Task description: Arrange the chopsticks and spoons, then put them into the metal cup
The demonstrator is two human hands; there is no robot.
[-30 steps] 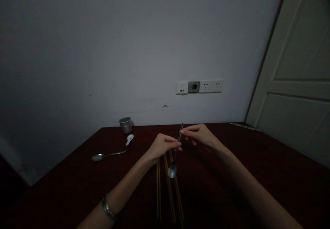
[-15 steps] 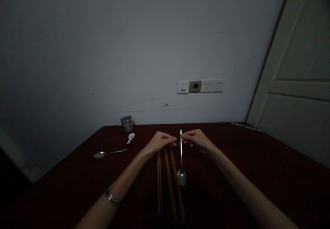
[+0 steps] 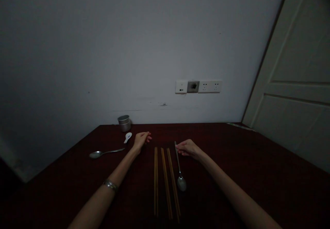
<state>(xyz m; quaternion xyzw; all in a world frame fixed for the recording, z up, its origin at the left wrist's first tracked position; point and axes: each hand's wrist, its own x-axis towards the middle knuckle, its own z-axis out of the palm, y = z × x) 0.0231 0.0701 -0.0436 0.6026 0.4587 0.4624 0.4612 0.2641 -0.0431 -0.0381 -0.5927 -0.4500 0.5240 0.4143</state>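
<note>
The metal spoon [image 3: 182,183], bowl on the grip's near side, was pinched by its handle end in the right hand [image 3: 188,148], held low. Aligning it beside the chopsticks [image 3: 166,184], left of that grip, seemed the step; a gentle release seemed called for next. Farther left, the left hand [image 3: 140,139] curled, its closure unclear.

Three pairs of chopsticks [image 3: 166,183] lie side by side on the bench [image 3: 211,139], with a spoon [image 3: 181,182] just to their right, its bowl toward the near side and its handle's far end at the right hand [image 3: 188,148]. Left of the chopsticks is the left hand [image 3: 141,140], then a second spoon [image 3: 96,154], with a third spoon [image 3: 128,138] behind its handle and a cup [image 3: 124,123] farther back. Behind the bench is the wall [image 3: 144,50] with sockets [image 3: 209,86] right of centre, and a door [image 3: 299,71] at far right.
</note>
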